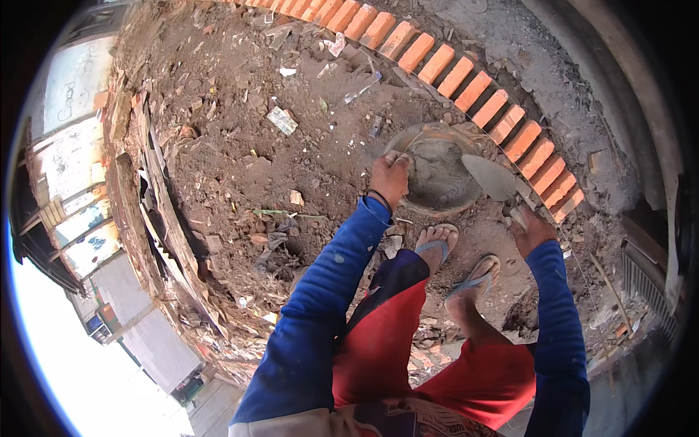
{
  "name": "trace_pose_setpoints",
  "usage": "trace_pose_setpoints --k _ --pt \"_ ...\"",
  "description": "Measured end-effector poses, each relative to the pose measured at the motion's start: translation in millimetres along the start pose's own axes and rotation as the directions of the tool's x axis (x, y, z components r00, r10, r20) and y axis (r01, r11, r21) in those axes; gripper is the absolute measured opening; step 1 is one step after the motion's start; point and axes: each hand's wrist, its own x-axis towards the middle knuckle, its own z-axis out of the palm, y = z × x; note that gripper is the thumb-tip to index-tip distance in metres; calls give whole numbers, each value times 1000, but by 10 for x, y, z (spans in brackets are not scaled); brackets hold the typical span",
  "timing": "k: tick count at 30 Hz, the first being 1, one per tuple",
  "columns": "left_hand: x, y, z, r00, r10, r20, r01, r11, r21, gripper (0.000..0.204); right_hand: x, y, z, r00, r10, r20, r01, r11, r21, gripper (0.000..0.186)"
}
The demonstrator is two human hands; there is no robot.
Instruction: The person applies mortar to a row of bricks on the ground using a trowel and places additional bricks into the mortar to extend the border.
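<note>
My left hand (391,178) is closed at the left rim of a round, dirty basin (435,212), fingertips pinching its edge. Wet grey mortar (435,171) lies in the bottom of this basin. A pointing trowel with a broad grey blade (489,177) is in my right hand (530,230), its fingers wrapped round the handle. The blade reaches over the basin's right edge, close to a curving row of orange bricks (473,91). These bricks stand side by side with narrow gaps, and a thin string runs along their near side.
Rough brown soil (240,146) with rubble and litter spreads to the left. Old timber planks (164,211) border it. Beyond the bricks runs a grey concrete strip (568,87). My sandalled feet (473,280) stand just below the basin. A thin stick (611,291) lies at the right.
</note>
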Motion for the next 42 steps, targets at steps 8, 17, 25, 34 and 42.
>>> trace_pose_setpoints --k 8,17,25,34,42 --pt "748 -336 -694 997 -66 37 65 997 32 19 847 -5 689 974 -215 -68 217 976 22 36" --pt "1800 -651 -1151 948 289 -132 -218 894 392 33 946 43 1142 949 -289 -126 292 956 10 37" --pt "2078 -1169 -984 813 582 12 -133 166 977 45 888 82 1373 953 -188 -237 218 970 108 39" --pt "1076 -464 -836 557 830 -42 -702 497 510 31 904 37 1495 951 -113 -288 169 969 179 35" --pt "659 -135 -813 747 660 -82 -653 705 -277 61 860 80 1546 928 -141 -346 202 968 148 35"
